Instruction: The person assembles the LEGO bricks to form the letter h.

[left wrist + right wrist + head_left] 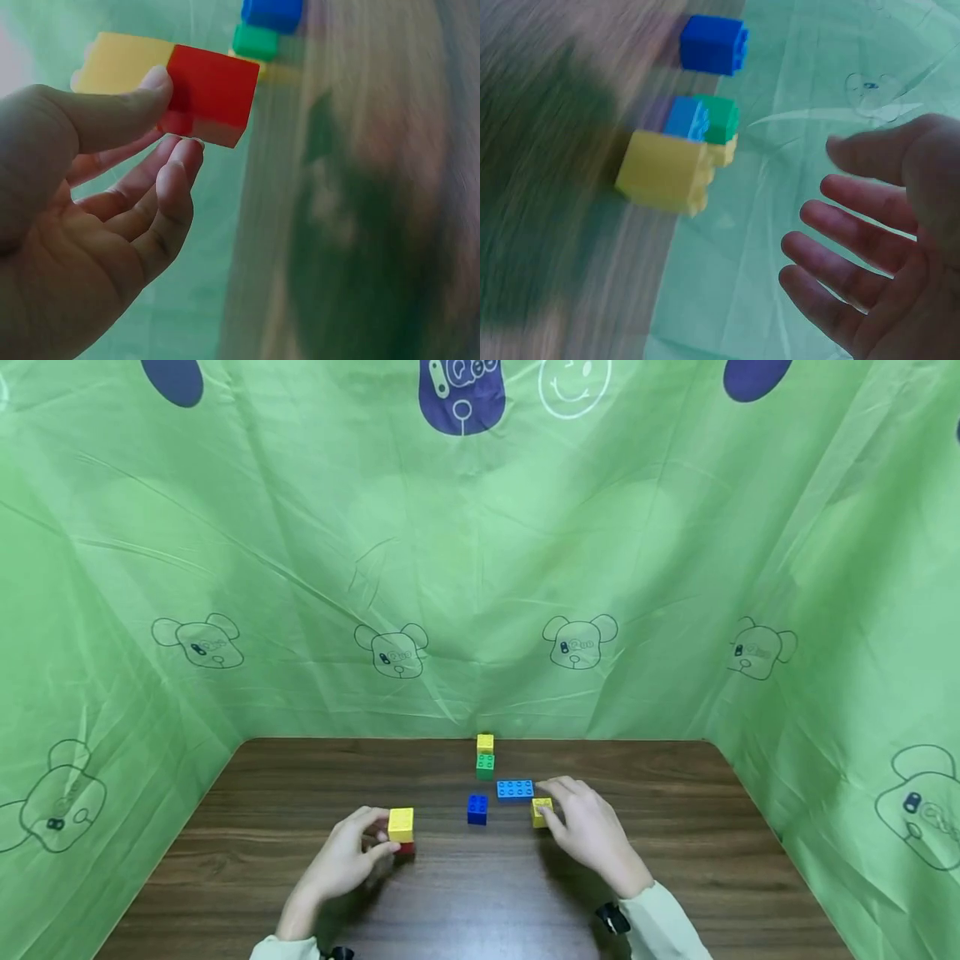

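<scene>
- The left hand's [337, 864] fingers [116, 124] pinch a small stack: a yellow block [401, 823] on top of a red block [405, 848].
- The left thumb lies across the stack's side. The other fingers are bent.
- The stack is over the left part of the worktop [480, 893].
- The right hand's [588, 827] fingers are spread wide and hold nothing. They are near a second yellow block [539, 817], and the wrist view shows a gap.
- Next to that block is a long light blue block [515, 790]. A dark blue block [477, 809] sits between the hands.
- Farther back are a green block [485, 767] and a third yellow block [485, 743].
- Both arms reach in from the near side, slanting toward the middle, in pale sleeves [663, 922].
</scene>
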{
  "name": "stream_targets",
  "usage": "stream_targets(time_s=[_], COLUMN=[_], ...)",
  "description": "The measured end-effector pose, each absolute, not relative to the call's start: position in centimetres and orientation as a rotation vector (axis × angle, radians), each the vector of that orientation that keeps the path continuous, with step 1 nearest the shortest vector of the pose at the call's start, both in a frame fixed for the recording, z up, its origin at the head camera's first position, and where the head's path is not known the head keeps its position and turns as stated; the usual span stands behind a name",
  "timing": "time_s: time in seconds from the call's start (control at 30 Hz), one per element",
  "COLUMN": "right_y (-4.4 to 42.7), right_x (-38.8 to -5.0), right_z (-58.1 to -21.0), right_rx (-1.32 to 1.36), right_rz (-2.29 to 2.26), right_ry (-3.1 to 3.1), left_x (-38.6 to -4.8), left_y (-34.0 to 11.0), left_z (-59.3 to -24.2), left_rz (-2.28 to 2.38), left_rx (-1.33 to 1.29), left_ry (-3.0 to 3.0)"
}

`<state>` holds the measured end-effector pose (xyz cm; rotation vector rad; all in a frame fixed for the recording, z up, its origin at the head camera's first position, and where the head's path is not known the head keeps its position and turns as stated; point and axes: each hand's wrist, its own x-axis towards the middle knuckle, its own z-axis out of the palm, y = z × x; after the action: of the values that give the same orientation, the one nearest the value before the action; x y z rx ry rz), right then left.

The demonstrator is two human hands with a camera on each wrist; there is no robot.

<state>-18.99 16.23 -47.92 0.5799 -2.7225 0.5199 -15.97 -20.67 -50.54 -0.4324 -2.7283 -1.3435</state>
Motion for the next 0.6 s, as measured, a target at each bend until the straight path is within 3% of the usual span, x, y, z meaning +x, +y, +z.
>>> stream_targets(time_s=[0.2, 0.6], right_y=[16.9, 16.8], right_x=[-19.9, -20.8], right_z=[-49.1, -52.0], right_rx=[0.602, 0.607], right_rz=[0.485, 0.535], right_ry=[-2.772, -2.819], left_x=[-16.0, -15.6], left_y=[-22.6, -22.8], left_z=[-51.7, -52.9], left_rz=[-1.351, -1.423], left_rx=[-0.242, -0.213], left_ry=[-2.808, -2.859])
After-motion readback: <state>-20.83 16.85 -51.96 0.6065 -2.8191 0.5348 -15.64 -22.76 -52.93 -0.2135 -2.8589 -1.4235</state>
